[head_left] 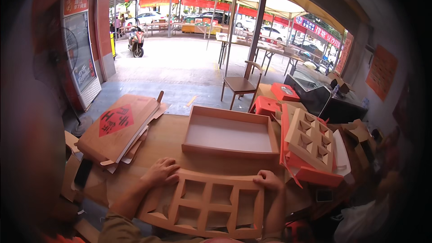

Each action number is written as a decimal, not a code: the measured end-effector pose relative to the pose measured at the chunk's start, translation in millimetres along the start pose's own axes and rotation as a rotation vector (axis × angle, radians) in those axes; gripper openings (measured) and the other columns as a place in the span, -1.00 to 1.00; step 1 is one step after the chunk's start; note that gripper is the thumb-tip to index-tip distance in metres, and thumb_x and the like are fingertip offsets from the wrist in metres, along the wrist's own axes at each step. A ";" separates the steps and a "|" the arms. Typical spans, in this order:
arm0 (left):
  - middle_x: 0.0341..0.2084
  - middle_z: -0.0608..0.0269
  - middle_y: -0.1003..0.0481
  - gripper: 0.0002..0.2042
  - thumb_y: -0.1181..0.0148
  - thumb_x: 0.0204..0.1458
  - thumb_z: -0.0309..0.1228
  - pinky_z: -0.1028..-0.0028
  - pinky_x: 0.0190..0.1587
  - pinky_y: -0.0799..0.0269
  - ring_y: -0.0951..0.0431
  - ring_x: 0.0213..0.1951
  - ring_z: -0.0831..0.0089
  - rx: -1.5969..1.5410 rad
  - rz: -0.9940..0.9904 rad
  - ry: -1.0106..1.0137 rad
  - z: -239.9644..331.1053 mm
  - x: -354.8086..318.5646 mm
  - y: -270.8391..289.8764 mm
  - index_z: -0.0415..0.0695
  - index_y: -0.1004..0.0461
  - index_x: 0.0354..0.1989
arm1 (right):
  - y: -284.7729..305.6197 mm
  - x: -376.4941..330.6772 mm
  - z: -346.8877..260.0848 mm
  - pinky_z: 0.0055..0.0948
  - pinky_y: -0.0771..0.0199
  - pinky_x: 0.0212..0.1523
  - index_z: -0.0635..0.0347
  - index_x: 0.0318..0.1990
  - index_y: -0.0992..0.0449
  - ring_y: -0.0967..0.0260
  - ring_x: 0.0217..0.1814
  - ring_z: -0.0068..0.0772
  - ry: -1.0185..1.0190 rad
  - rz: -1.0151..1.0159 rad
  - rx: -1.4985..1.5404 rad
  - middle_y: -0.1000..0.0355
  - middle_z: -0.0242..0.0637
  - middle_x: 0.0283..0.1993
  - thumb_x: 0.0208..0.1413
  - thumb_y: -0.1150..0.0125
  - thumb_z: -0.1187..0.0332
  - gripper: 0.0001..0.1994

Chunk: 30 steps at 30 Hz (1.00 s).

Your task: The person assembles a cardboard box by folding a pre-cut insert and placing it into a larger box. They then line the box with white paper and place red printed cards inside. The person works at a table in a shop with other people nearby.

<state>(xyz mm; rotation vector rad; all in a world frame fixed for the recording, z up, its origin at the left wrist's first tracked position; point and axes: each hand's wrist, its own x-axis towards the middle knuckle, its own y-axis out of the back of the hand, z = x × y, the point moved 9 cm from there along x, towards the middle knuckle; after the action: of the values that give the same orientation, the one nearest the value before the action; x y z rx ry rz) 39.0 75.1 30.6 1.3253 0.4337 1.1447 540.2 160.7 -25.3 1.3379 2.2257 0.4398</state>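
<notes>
A brown cardboard divider insert (208, 198) with several rectangular cut-outs is close in front of me, at the near side of the table. My left hand (163, 172) grips its far left corner, fingers curled over the edge. At the far right corner, my right hand (270, 181) pinches the insert's edge with bent fingers. Just beyond the insert, a shallow open cardboard box (229, 132) lies on the table, its pale bottom showing. The insert and the box are apart.
Flat printed cardboard boxes (119, 123) are stacked at the left. On the right, another divider insert (310, 137) rests on red box pieces (315, 176). Beyond the table are a wooden chair (240, 84), a red stool (266, 106) and a glass-door fridge (82, 54).
</notes>
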 end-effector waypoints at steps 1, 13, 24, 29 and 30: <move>0.26 -0.08 -0.50 -0.42 -0.32 0.21 0.12 -0.02 0.45 -0.27 -0.42 0.35 -0.11 0.016 0.014 0.027 -4.2 -3.3 1.2 -0.06 -0.63 0.21 | -2.0 -0.9 -13.2 -0.44 -0.57 -0.10 0.11 -0.05 -0.65 -0.53 -0.16 -0.60 0.054 0.050 0.046 -0.63 -0.36 -0.25 0.16 -0.59 0.01 -0.59; 0.34 0.00 -0.48 -0.52 -0.25 0.29 -0.03 -0.02 0.44 -0.25 -0.39 0.42 -0.01 0.057 -0.005 0.030 -3.6 -0.5 -5.7 0.13 -0.57 0.34 | -12.0 -2.5 -72.1 -0.23 -0.66 -0.10 0.23 -0.01 -0.72 -0.69 -0.18 -0.16 0.123 0.456 -0.317 -0.68 -0.11 -0.23 -0.04 -0.65 -0.10 -0.39; 0.55 -0.14 -0.23 -0.37 -0.01 0.41 0.19 -0.03 0.60 0.04 -0.13 0.59 -0.08 0.097 -0.195 -0.046 21.1 -0.8 -7.8 0.19 -0.37 0.54 | -15.0 -8.7 -85.0 -0.14 -0.67 -0.13 0.21 0.15 -0.64 -0.69 -0.17 -0.09 0.097 0.516 -0.471 -0.65 -0.12 -0.29 -0.06 -0.62 -0.19 -0.24; 0.57 -0.16 -0.20 -0.36 0.01 0.41 0.22 -0.03 0.61 0.06 -0.10 0.60 -0.09 0.095 -0.213 -0.056 20.1 -1.1 -11.5 0.19 -0.38 0.54 | -17.5 -12.6 -87.3 -0.09 -0.67 -0.05 0.23 0.11 -0.66 -0.68 -0.11 -0.03 0.214 0.589 -0.535 -0.66 -0.08 -0.20 -0.04 -0.57 -0.25 -0.24; 0.57 -0.16 -0.21 -0.36 0.01 0.41 0.22 -0.03 0.60 0.06 -0.10 0.60 -0.09 0.090 -0.210 -0.054 19.9 -1.2 -10.8 0.19 -0.38 0.54 | -18.9 -15.0 -92.0 -0.09 -0.67 -0.03 0.23 0.11 -0.66 -0.68 -0.09 -0.02 0.272 0.622 -0.552 -0.66 -0.07 -0.17 -0.03 -0.56 -0.26 -0.24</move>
<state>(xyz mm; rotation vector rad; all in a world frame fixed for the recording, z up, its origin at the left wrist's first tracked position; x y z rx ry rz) 58.9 65.3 25.7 1.3510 0.5766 0.9224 480.1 137.1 44.4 1.6847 1.6268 1.4109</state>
